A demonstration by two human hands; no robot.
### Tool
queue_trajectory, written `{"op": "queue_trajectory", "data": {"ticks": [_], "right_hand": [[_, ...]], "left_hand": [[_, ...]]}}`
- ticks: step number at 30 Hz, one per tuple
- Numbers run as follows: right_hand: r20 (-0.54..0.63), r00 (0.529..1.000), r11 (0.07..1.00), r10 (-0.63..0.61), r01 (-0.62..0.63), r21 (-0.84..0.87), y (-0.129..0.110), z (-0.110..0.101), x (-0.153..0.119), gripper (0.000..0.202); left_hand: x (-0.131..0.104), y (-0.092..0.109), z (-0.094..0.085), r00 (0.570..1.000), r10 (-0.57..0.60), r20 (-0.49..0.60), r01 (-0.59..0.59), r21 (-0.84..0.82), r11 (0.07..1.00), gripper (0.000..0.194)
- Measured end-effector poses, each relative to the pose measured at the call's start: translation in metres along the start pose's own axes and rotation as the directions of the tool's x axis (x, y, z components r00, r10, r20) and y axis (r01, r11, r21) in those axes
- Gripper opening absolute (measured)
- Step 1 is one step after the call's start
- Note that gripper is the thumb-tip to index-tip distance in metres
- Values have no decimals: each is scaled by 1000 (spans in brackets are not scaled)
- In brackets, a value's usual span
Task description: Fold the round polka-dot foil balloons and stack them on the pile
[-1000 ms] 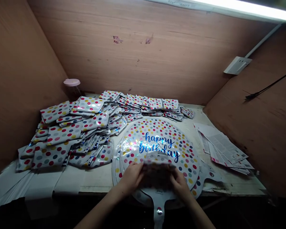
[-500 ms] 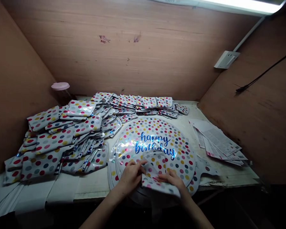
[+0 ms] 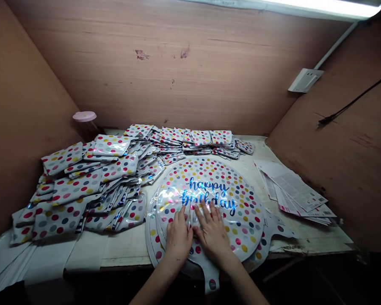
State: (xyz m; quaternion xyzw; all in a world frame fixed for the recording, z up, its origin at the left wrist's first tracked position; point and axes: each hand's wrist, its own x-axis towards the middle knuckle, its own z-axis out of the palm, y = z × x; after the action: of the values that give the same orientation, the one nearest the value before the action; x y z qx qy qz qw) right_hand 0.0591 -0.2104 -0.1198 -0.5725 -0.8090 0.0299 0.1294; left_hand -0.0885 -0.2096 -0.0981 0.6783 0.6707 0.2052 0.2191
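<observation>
Round, flat foil balloons [image 3: 241,199] with coloured dots and blue "happy birthday" lettering lie stacked at the table's front edge. A dotted tail [image 3: 212,277] hangs toward me over that edge. My left hand [image 3: 179,237] rests on the top balloon, just below the lettering, its fingers stretched forward. Beside it, my right hand [image 3: 212,233] lies flat with fingers spread, partly over the lower word. Neither hand grips anything that shows. Folded dotted balloons [image 3: 74,186] are heaped to the left of the stack.
More folded balloons [image 3: 201,137] line the back of the table [image 3: 127,250]. Printed cards [image 3: 295,186] fan out on the right. White sheets [image 3: 51,258] lie at the front left. A jar with a pink lid [image 3: 84,116] stands at the back left. Walls enclose three sides.
The part of the dotted foil that both hands held folded up now lies flat, with its tail toward me. My hands have let go and moved onto the balloon.
</observation>
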Motion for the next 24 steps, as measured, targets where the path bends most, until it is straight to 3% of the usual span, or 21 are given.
{"op": "queue_trajectory", "data": {"ticks": [3, 5, 7, 9, 13, 18, 20, 22, 23, 24], "right_hand": [[10, 998, 998, 61, -61, -28, 2, 7, 0, 59], [-11, 997, 996, 76, -76, -47, 2, 10, -2, 58], [-26, 997, 995, 76, -78, -61, 2, 13, -4, 60], [-40, 995, 994, 86, -88, -59, 2, 15, -7, 63], [-130, 984, 992, 124, -127, -20, 3, 22, -9, 65], [-252, 952, 984, 174, -156, 90, 7, 19, -8, 69], [-285, 942, 978, 179, -141, 151, 12, 11, -14, 70], [-282, 947, 976, 154, -101, 194, 20, 3, -28, 68], [-264, 956, 978, 126, -74, 197, 24, 1, -37, 66], [-232, 969, 981, 86, -42, 189, 30, -1, -46, 65]], "left_hand": [[9, 16, -10, 995, -101, 0, 100, 147, 984, 39], [16, 28, -14, 980, -179, 83, 157, 218, 963, 34], [23, 35, -15, 966, -202, 162, 153, 270, 950, 32], [27, 36, -13, 976, -144, 165, 92, 285, 954, 27], [20, 32, 2, 996, -62, 65, 46, 215, 975, 19], [3, 29, 18, 976, -158, 147, 175, -110, 978, 15], [9, 17, 2, 988, -132, 78, 149, -292, 945, 10], [29, -8, -38, 979, -154, -132, 88, -407, 909, 14], [43, -24, -67, 949, -188, -253, 69, -416, 907, 18], [60, -42, -99, 877, -236, -418, 75, -367, 927, 19]]}}
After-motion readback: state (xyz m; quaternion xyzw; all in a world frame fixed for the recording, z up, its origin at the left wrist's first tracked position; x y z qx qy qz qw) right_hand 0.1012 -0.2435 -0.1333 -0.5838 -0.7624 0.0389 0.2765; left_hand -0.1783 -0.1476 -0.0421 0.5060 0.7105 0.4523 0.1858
